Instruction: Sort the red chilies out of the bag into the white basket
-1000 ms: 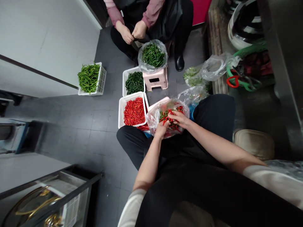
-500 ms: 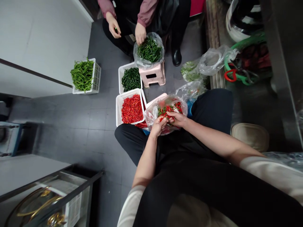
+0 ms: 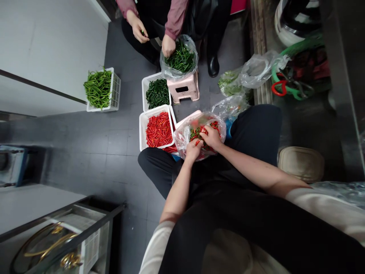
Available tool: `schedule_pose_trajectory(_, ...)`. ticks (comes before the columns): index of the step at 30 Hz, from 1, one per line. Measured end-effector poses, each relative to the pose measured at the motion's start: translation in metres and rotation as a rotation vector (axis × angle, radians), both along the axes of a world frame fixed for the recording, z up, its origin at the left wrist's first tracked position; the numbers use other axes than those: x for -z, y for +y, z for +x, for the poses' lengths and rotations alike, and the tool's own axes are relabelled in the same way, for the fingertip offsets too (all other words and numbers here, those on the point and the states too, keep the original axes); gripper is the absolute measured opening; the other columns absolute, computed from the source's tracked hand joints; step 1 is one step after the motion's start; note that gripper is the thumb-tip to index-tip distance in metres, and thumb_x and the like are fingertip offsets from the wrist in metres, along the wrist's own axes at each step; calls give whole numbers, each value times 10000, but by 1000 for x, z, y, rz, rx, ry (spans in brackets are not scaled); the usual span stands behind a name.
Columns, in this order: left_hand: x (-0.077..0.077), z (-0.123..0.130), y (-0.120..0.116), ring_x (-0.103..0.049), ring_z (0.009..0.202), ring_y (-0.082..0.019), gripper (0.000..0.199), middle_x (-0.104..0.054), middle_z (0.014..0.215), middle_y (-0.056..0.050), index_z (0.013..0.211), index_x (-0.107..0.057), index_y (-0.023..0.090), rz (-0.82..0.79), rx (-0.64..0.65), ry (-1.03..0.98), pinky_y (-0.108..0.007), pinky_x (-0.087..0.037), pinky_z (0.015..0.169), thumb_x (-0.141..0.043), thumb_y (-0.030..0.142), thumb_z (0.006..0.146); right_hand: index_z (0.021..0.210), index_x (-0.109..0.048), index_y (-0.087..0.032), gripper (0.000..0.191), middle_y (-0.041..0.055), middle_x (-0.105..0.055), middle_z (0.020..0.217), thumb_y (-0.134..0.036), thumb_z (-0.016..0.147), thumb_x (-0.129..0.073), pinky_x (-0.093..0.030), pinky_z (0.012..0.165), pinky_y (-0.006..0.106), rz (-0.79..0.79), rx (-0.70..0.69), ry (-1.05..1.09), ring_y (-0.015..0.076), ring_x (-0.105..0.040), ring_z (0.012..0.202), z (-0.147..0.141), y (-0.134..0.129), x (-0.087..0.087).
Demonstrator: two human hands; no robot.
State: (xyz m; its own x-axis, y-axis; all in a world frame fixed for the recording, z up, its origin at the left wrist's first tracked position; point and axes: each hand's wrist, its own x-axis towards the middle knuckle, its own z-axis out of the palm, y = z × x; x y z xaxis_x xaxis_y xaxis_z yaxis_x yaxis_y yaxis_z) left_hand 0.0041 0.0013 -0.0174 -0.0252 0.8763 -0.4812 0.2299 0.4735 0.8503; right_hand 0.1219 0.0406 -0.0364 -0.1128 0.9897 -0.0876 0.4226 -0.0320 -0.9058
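A clear plastic bag of red chillies with green stems rests in front of my knees, on a pink surface. Over its near side, my left hand is closed on red chillies that show at its fingertips. My right hand is inside the bag's opening, fingers bent round red chillies. Just left of the bag, a white basket holds loose red chillies. Behind it a second white basket holds dark green chillies.
Across from me, a person's hand reaches into a bag of green chillies on a pink stool. A basket of long green peppers stands far left. Red-handled scissors lie on a green basket at right. A metal rack stands lower left.
My right hand has moved slightly up and away from my left hand, deeper over the chillies. The other person's hand has shifted a little at the green chilli bag.
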Motion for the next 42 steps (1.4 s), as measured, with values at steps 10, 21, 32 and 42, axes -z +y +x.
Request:
schedule_pose_trajectory(10,-18,9,-6,-215,393,-33,391,-298,459,83,705,-535,149,-272,-57,-356,-194,-165,414,-632,528,717,760,-431,-222,120,29,-512,770,-295,788,-522,-408,749,324,19,152,216,200,-484,786,-2,2,-8)
schedule_pose_trajectory(21,-17,-1,0,-421,506,-62,322,-489,582,37,961,-616,162,-83,-58,-370,-188,-364,542,-650,400,746,710,-434,-186,210,-43,-459,547,-228,823,-607,-271,343,140,-876,219,1153,50,-350,401,6,10,10)
schedule_pose_trajectory(32,-11,-24,13,-567,938,-190,253,-642,960,-59,1038,-626,197,219,-194,211,-303,-413,865,-490,319,863,670,-492,-169,345,-55,-426,482,-445,717,-695,-160,326,158,-598,-66,587,42,-306,363,17,12,-5)
schedule_pose_trajectory(42,-14,-22,18,-482,677,-142,176,-522,671,1,725,-517,174,161,172,326,-271,-383,699,-484,285,857,740,-499,-151,358,-65,-438,576,-401,650,-739,-207,378,166,-639,-299,706,39,-333,437,19,9,-17)
